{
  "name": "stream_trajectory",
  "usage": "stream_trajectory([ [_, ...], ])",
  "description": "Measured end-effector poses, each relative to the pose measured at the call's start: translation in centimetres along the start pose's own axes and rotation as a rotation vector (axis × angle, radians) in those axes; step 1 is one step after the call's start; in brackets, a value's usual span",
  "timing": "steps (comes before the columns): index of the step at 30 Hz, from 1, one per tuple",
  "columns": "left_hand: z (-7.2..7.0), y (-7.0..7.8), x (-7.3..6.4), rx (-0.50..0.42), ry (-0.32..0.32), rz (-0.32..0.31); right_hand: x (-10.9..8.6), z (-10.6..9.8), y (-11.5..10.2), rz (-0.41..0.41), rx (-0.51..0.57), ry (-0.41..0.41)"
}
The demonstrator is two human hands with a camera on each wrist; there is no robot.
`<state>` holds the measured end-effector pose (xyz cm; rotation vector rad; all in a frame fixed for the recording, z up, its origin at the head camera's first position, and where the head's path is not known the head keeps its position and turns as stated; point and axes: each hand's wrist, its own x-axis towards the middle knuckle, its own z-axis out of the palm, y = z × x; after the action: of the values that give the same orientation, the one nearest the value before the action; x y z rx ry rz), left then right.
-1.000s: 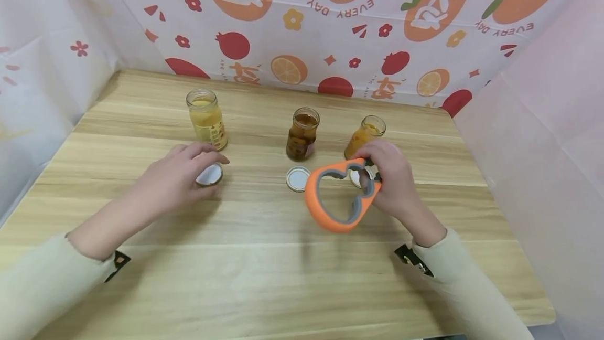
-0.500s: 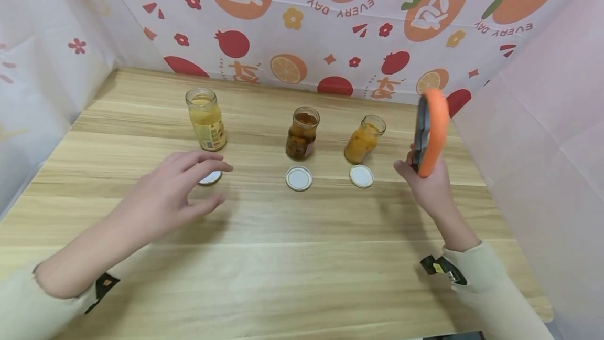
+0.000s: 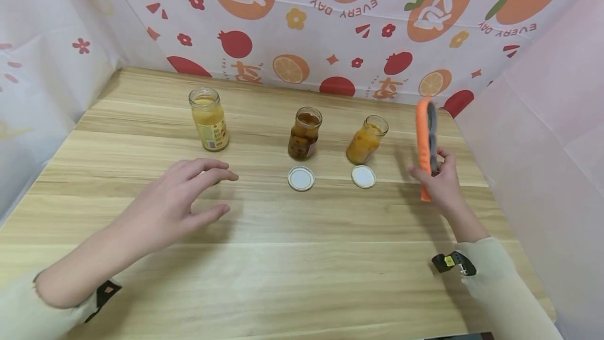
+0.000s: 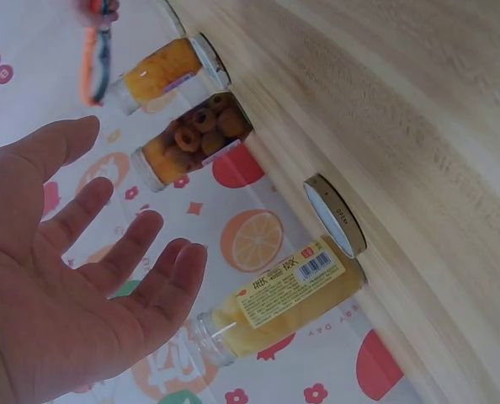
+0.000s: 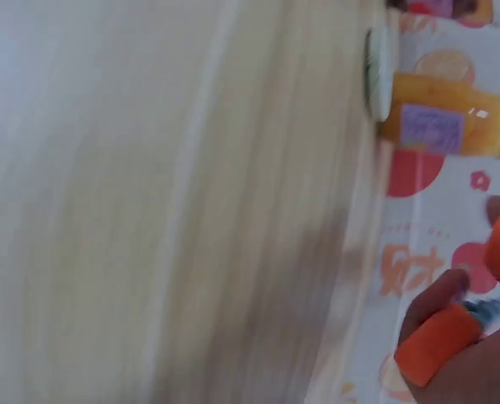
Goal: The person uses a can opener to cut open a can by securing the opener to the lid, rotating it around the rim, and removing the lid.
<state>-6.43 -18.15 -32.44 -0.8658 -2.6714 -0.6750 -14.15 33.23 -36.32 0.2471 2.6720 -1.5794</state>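
Note:
My right hand (image 3: 444, 185) grips an orange jar opener (image 3: 422, 143) with a grey lining, raised above the table right of the jars. In the head view my left hand (image 3: 174, 203) hovers with parted fingers, holding nothing. It mostly covers a lid, which the left wrist view shows as a gold-rimmed lid (image 4: 334, 215) by the yellow jar's base. Three uncapped glass jars stand in a row: a tall yellow fruit jar (image 3: 210, 126), a dark brown fruit jar (image 3: 302, 138) and an orange fruit jar (image 3: 364, 145). White-faced lids lie before the middle jar, lid (image 3: 301, 178), and right jar, lid (image 3: 363, 176).
The wooden table (image 3: 302, 277) backs onto a fruit-printed curtain (image 3: 302, 25). Pale curtain sides (image 3: 542, 135) stand at left and right. A dark object (image 3: 464, 336) shows at the bottom edge, right of centre.
My right hand has carried the jar opener from in front of the orange fruit jar to the right, turning it upright and edge-on. My left hand has shifted slightly right and nearer.

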Motion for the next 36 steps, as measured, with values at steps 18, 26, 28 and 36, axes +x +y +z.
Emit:
stream_trajectory([
  [18, 0.0, -0.1, -0.4, -0.016, -0.039, -0.013, 1.4, -1.5, 3.0, -0.016, -0.528, -0.154],
  [26, 0.2, -0.2, -0.4, -0.012, -0.045, -0.019, 1.4, -1.3, 2.9, -0.072, -0.707, -0.14],
  [28, 0.3, -0.2, -0.5, -0.014, -0.05, -0.022, 1.1, -1.2, 3.0, -0.072, -0.761, -0.131],
  [36, 0.5, -0.3, -0.3, -0.023, -0.045, 0.016, 0.7, -1.2, 2.9, -0.049, -0.853, -0.154],
])
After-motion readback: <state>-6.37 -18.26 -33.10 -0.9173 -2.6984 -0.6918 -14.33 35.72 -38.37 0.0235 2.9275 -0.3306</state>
